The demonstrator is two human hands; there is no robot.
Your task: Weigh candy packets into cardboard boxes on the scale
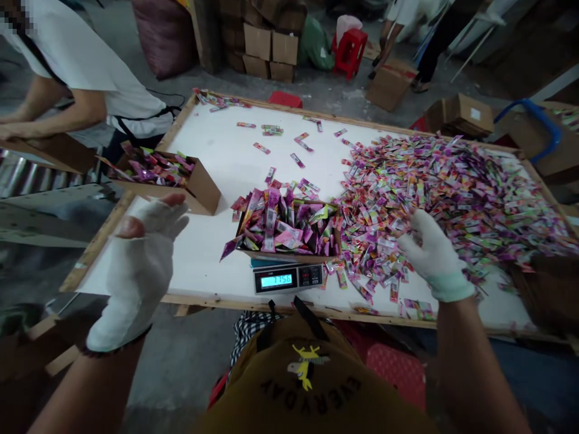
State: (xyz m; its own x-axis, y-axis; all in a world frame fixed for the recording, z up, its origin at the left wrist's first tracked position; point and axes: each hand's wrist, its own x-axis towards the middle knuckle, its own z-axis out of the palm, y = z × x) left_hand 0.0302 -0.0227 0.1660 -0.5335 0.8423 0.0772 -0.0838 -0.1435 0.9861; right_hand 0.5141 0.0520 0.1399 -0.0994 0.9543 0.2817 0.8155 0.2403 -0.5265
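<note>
My left hand [147, 259], in a white glove with bare fingertips, is raised over the left part of the table. Its fingers are stretched out and nothing is in it; a filled cardboard box [203, 187] is just beyond. My right hand [429, 250], gloved the same way, hovers at the near side of a big heap of small colourful packets [407, 181], thumb and fingers apart. Between my hands, an open carton [289, 256] overfull with packets rests on a digital scale [288, 278]. The lit display seems to read 7756.
The white table [212, 141] has a raised wooden rim [344, 114], and stray packets lie on it. At the left, a person in a white shirt [90, 54] handles a box beside a roller conveyor [27, 175]. Stacked cartons [271, 48] and a red stool [350, 51] stand behind.
</note>
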